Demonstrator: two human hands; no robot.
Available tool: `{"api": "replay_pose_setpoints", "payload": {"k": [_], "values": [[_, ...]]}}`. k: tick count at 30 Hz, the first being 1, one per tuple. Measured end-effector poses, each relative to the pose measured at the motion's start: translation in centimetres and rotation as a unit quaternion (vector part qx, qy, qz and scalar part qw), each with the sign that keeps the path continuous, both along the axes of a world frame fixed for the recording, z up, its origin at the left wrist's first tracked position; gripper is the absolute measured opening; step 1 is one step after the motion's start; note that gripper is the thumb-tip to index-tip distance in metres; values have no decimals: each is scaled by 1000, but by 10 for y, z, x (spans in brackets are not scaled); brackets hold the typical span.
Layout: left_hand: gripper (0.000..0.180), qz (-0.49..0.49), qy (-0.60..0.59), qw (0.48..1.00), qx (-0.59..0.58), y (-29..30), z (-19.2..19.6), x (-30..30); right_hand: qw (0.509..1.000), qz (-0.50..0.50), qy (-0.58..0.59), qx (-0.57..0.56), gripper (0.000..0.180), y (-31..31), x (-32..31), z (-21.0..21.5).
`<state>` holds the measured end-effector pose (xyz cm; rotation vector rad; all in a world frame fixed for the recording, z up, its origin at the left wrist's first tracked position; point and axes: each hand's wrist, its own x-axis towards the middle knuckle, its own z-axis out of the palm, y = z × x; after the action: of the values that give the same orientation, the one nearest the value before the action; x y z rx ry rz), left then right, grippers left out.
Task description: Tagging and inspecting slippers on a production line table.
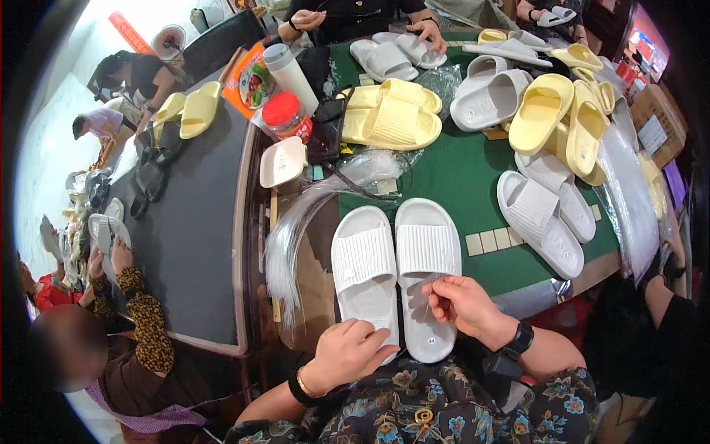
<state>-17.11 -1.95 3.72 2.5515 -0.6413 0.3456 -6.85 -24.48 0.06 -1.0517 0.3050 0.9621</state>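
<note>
Far left of the work: bundle of clear strands (290,248), fanned and loose, its lower tips hanging free. Judgement: strands this fine will likely cling and tangle, so separate one at a time and draw it along its length.

Left hand (346,360): fingers curled in over the heel end of the left white slipper (364,248). Pads hidden; cannot tell whether anything is gripped. A light steadying contact at the heel should serve; pressing hard could dent soft foam.

Centre: the white slippers lie side by side, soles down, toes pointing away, heels toward the lap. The right white slipper (429,233) sits just beside its mate. Good practice: keep toes level and straps aligned.

Right hand (464,306): thumb and fingertips drawn together in a pinch above the right footbed. Something thin and clear may be between them; too fine to confirm. Judgement: check that pinch by feel before pulling.

Farther right: grey slippers (543,229) on the green desk (473,181), well apart.
</note>
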Motion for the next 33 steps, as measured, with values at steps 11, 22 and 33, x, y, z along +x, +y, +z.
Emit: {"api": "replay_pose_setpoints", "payload": {"k": [11, 22, 33], "values": [[18, 26, 186, 982, 26, -13, 7, -9, 1000, -1, -5, -3, 20, 0, 0, -3], [22, 24, 215, 976, 30, -20, 17, -11, 1000, 0, 6, -1, 21, -1, 0, -1], [17, 67, 111, 991, 26, -22, -14, 5, 1000, -4, -3, 20, 32, -11, -9, 9]]}}
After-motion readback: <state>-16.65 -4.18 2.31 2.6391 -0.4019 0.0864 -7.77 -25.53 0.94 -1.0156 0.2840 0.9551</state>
